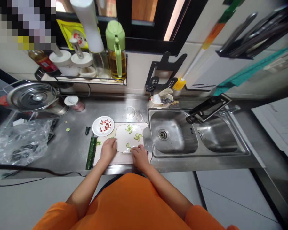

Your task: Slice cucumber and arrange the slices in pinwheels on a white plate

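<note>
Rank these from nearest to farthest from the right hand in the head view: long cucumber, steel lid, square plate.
1. Square plate: at the right hand, which overlaps its near edge.
2. Long cucumber: to the left, past the left hand.
3. Steel lid: far left, toward the back.

The head camera looks forward and down over the counter (68,148).

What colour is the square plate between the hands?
The square plate is white, clearest in the head view.
</note>
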A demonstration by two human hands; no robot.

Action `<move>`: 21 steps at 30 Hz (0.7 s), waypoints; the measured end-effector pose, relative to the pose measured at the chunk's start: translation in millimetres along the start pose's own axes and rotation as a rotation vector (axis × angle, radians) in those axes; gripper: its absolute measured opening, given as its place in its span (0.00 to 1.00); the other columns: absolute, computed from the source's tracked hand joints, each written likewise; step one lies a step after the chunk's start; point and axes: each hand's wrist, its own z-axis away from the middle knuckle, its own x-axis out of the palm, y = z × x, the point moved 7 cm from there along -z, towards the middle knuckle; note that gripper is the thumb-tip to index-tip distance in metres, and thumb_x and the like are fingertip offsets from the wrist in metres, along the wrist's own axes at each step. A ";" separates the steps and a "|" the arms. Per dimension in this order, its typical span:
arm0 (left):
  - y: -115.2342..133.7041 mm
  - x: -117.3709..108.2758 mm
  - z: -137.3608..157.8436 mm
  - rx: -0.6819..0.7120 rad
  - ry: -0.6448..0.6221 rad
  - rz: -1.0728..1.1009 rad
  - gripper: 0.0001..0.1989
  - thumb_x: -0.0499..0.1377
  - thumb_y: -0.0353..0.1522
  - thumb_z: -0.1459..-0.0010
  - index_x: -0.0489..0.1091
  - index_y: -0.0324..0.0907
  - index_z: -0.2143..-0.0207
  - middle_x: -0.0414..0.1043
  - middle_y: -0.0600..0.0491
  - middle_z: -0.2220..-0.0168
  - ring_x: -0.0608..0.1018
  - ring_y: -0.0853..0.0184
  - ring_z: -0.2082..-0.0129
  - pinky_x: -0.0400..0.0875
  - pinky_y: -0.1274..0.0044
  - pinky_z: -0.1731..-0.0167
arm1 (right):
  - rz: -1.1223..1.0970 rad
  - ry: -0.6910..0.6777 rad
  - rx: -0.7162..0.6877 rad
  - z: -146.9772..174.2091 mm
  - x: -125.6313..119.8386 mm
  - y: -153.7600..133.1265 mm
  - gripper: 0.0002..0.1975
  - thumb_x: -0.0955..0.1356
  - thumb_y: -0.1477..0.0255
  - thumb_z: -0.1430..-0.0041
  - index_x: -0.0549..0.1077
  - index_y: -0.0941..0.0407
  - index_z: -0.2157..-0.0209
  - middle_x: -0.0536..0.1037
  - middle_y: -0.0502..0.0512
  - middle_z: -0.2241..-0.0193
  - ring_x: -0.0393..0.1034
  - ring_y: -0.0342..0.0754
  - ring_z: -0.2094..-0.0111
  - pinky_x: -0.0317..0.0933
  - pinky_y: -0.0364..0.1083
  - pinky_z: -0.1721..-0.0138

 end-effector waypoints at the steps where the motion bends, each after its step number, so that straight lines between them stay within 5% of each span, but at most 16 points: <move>1: -11.3 -5.7 -0.5 -0.094 0.030 -0.029 0.15 0.51 0.31 0.42 0.72 0.39 0.56 0.73 0.45 0.59 0.73 0.60 0.59 0.66 0.69 0.54 | -0.002 0.003 0.007 0.1 0.2 1.2 0.15 0.61 0.75 0.39 0.72 0.52 0.53 0.72 0.55 0.51 0.54 0.54 0.50 0.51 0.49 0.59; 6: -40.8 -14.5 0.7 -0.327 0.008 -0.178 0.18 0.53 0.36 0.42 0.70 0.37 0.52 0.71 0.40 0.58 0.73 0.56 0.58 0.67 0.68 0.58 | -0.001 0.003 0.035 -0.7 1.0 3.7 0.15 0.61 0.74 0.39 0.72 0.52 0.53 0.72 0.55 0.51 0.53 0.54 0.50 0.51 0.49 0.59; 21: -46.7 -13.4 -1.0 -0.409 0.028 -0.024 0.11 0.55 0.36 0.46 0.71 0.40 0.63 0.75 0.47 0.65 0.75 0.61 0.65 0.65 0.74 0.63 | -0.010 0.018 0.043 2.2 -0.1 3.9 0.14 0.61 0.73 0.38 0.72 0.51 0.54 0.73 0.55 0.52 0.54 0.54 0.50 0.51 0.48 0.60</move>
